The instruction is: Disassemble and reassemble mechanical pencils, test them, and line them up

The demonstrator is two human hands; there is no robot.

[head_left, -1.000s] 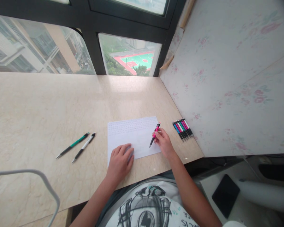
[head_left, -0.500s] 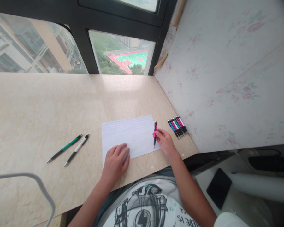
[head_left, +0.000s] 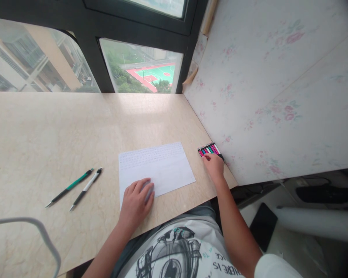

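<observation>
Pens look light, stiff, kinda slick; I'd pinch the black grips. Right hand touches them, can't tell if fingers are clenched; left hand lies relaxed on the paper.

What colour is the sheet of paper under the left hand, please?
The paper is white, shown best in the head view.

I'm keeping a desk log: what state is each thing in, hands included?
Sheet of paper: flat on the tabletop, writing across its upper part.
Green pen: lying slanted, tip toward lower left.
White pen: lying beside it, apart, tip likewise.
Row of pens: side by side, partly hidden.
Left hand: resting on the paper.
Right hand: at the row, grip unclear.
</observation>
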